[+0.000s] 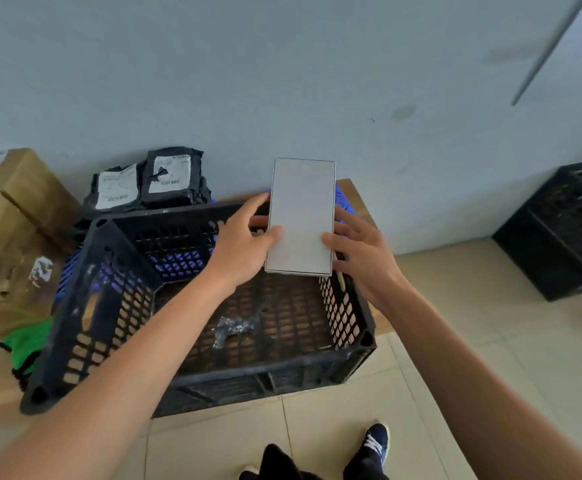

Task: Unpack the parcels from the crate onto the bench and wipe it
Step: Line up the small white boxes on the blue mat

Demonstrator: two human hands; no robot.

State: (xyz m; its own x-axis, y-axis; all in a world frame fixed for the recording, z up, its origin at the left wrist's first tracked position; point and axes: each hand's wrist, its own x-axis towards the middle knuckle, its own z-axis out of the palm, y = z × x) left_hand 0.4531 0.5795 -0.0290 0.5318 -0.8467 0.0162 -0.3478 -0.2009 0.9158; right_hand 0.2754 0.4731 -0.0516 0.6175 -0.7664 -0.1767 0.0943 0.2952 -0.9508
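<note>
Two hands counted – left hand, right hand. One white flat box. Black crates: two – near crate, far crate. Black labelled parcels: two seen on top, possibly more stacked beneath. One blue basket. One brown carton. One green cloth. One shoe clearly seen.
</note>
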